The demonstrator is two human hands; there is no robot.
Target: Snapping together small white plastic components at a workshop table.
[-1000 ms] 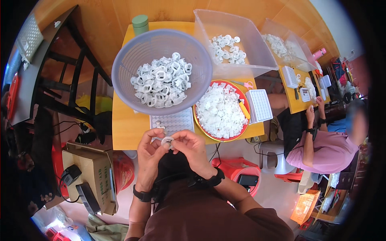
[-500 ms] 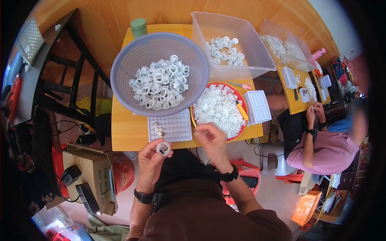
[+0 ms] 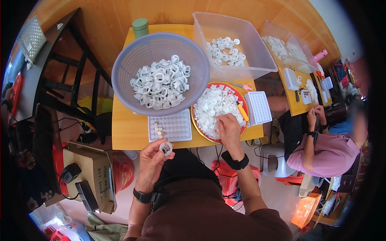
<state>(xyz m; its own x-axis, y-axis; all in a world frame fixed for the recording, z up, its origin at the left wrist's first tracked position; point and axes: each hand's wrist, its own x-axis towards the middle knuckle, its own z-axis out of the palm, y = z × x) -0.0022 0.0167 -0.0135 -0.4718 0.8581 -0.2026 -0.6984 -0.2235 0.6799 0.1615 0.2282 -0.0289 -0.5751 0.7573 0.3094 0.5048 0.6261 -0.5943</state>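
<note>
Over the near edge of the table, my left hand point(image 3: 151, 160) pinches a small round white plastic housing point(image 3: 165, 148) with dark and metallic parts inside it. My right hand point(image 3: 230, 131) has its curled fingertips at the heap of small white plastic pieces point(image 3: 213, 106); what lies between them I cannot make out. A red round tray point(image 3: 243, 100) holds that heap, and a yellow-handled tool point(image 3: 242, 111) rests on top. Several button cells point(image 3: 159, 129) sit in the left part of a white compartment tray point(image 3: 177, 124), just beyond my left hand.
A grey-purple basket point(image 3: 120, 76) of white plastic rings overlaps the compartment tray. Behind stand a clear bin point(image 3: 251, 48) with round white parts and a green canister point(image 3: 140, 27). Stacked white trays point(image 3: 259, 107) and pink-handled scissors point(image 3: 247, 87) lie right. A co-worker point(image 3: 321, 148) sits farther right.
My right hand has moved right from beside the compartment tray to the heap of white pieces. My left hand still holds the round housing, shifted slightly right.
</note>
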